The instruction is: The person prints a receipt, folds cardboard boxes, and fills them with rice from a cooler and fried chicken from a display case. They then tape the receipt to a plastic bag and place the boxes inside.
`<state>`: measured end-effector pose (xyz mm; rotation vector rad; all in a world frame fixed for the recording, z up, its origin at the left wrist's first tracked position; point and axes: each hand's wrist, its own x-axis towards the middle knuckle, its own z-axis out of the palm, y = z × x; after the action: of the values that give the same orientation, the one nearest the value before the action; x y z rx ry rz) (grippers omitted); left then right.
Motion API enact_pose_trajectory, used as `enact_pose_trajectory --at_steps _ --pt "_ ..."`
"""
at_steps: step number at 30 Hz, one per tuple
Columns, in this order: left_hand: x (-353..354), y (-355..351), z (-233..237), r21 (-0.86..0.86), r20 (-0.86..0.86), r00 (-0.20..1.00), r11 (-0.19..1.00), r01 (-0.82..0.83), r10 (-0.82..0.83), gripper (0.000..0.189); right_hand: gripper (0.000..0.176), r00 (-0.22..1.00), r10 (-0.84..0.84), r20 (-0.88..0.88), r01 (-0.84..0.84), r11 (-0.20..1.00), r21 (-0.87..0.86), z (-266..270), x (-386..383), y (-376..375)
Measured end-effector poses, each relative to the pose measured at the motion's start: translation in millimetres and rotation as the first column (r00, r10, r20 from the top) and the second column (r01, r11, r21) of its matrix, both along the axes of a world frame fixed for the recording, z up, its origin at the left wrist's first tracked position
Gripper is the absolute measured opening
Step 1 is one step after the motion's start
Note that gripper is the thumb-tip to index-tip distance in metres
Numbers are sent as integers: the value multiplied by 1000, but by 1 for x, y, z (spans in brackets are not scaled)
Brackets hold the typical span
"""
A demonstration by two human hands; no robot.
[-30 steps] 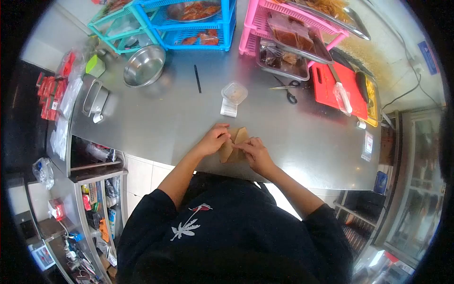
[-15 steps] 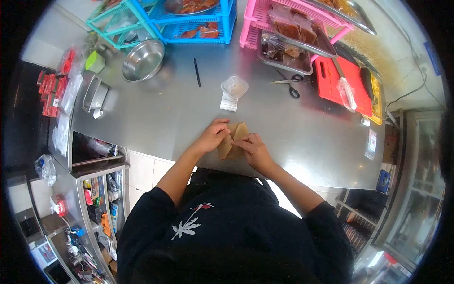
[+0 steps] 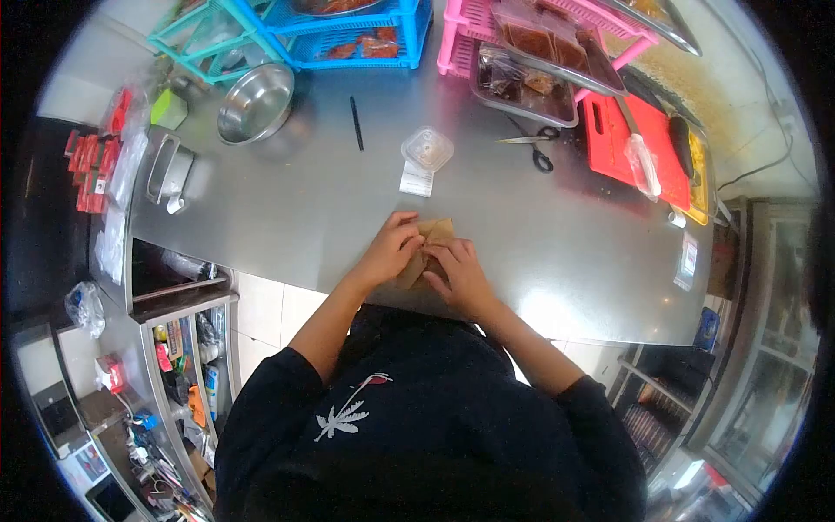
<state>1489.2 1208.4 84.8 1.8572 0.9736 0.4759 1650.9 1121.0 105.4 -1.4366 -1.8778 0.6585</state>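
Observation:
A piece of brown paper (image 3: 437, 228), folded like a small bag or packet, lies at the table's near edge between my hands. My left hand (image 3: 389, 250) grips its left side, the fingertips pressed on the paper. Over the right side lies my right hand (image 3: 459, 277), fingers bent onto the paper and thumb apart; it covers much of the right half. Just beyond the paper are a printed slip (image 3: 417, 178) and a clear plastic tub (image 3: 427, 149) that touches the slip's far end. What is inside the paper, if anything, is hidden.
On the steel table (image 3: 304, 209) are a black pen (image 3: 357, 123), scissors (image 3: 541, 148), a metal bowl (image 3: 255, 104) and a red cutting board (image 3: 622, 143) with a knife (image 3: 642, 165). Blue (image 3: 352, 61) and pink (image 3: 452, 39) racks with food trays stand at the back.
My right hand has shifted from pinching the paper's fold to spreading over its right side. The paper looks flatter. The view has tilted slightly.

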Motion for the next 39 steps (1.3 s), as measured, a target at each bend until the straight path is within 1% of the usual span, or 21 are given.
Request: enact_pose_trajectory --at_steps 1,4,6,10,11,12,16,20,22,23,24,25,27,28,30,31,32,33,34,36,39 --pt "2 -1 2 -64 12 1000 998 -8 8 13 36 1000 3 -1 -3 1000 1 -4 0 -1" --pt "10 -6 -3 -37 89 996 999 -12 15 14 42 997 -11 -82 18 997 79 -15 0 0" --pt "16 -9 -6 -16 92 996 1000 -14 16 14 47 983 -179 -34 180 983 33 -19 3 2" --pt "20 -11 -11 55 75 996 997 -47 43 14 52 987 -157 -33 156 987 -45 -21 3 5" --pt "21 -12 -14 51 77 996 998 -43 39 14 53 993 -117 13 118 992 -47 -19 4 4" --pt "22 -13 -16 116 70 996 991 -64 56 13 54 995 -77 60 80 996 -50 -18 5 4" --pt "26 -18 -21 259 63 993 960 -109 96 12 55 991 -104 90 103 995 8 -23 1 5" --pt "24 -16 -21 228 45 998 972 -57 48 16 57 974 -134 180 135 991 7 -22 -4 7" --pt "20 -15 -20 198 37 999 980 -4 -4 25 58 964 -163 208 165 986 8 -18 -8 8" --pt "17 -15 -20 201 42 999 979 16 -25 25 59 944 -185 274 200 979 -29 -16 -11 9" --pt "15 -16 -13 283 31 1000 959 -4 -5 31 59 918 -203 340 239 969 -66 -12 -14 9" --pt "14 -16 -7 364 27 1000 931 -23 15 37 59 910 -227 347 264 963 -60 -7 -17 10" --pt "8 -13 4 418 29 1000 908 -4 -9 39 58 847 -258 464 278 960 26 2 -21 13" --pt "6 -9 10 469 26 1000 883 -6 -7 41 58 831 -294 472 311 949 44 0 -20 14" --pt "7 -7 23 446 84 996 894 -45 8 40 49 907 -383 173 386 922 18 -8 -9 6" --pt "9 -8 33 431 102 995 901 -57 14 40 49 885 -428 184 430 902 30 -4 1 -4" --pt "11 -9 43 412 120 993 909 -61 12 40 43 870 -493 -13 491 868 -73 2 12 -17" --pt "15 -10 51 419 135 991 907 -49 -9 39 37 800 -563 -205 537 826 -173 8 24 -35" --pt "22 -11 59 425 153 987 905 -28 -41 38 37 757 -626 -187 606 780 -158 10 36 -57" --pt "43 -24 80 453 150 983 891 27 -106 33 27 652 -732 -198 683 680 -265 8 59 -106" --pt "98 -58 96 512 207 940 848 134 -273 27 20 524 -848 -80 833 529 -161 -11 91 -190"
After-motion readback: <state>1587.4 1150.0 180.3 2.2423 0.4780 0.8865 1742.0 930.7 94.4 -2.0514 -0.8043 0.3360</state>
